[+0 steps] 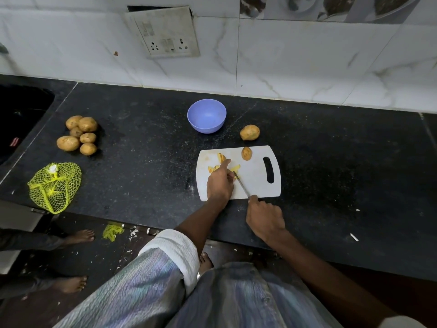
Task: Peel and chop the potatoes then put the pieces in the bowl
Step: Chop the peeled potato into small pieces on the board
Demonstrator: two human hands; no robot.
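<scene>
A black counter (142,147) runs under a tiled wall, with a sink (21,114) at its left end. Net (54,187) and six potatoes (79,136) lie left. Mid-counter sits the bowl (206,115) (no pieces inside); nearer, the board (257,185), where the left hand (220,183) presses the slices (222,162), fingers curled, and the right hand (264,218) grips the knife (241,187).

A dark speckled stone surface (142,147) runs across the view, with a thin pale seam near its left end. Beside that seam a black sink (21,114) is set into it. Behind rises a wall of white marble-patterned tiles (295,58), and the top row at the right carries printed pictures. A grimy switch-and-socket plate (165,34) hangs tilted on the wall. Below the front edge lies a dark floor (99,254) strewn with pale scraps. The light is dim and even.
</scene>
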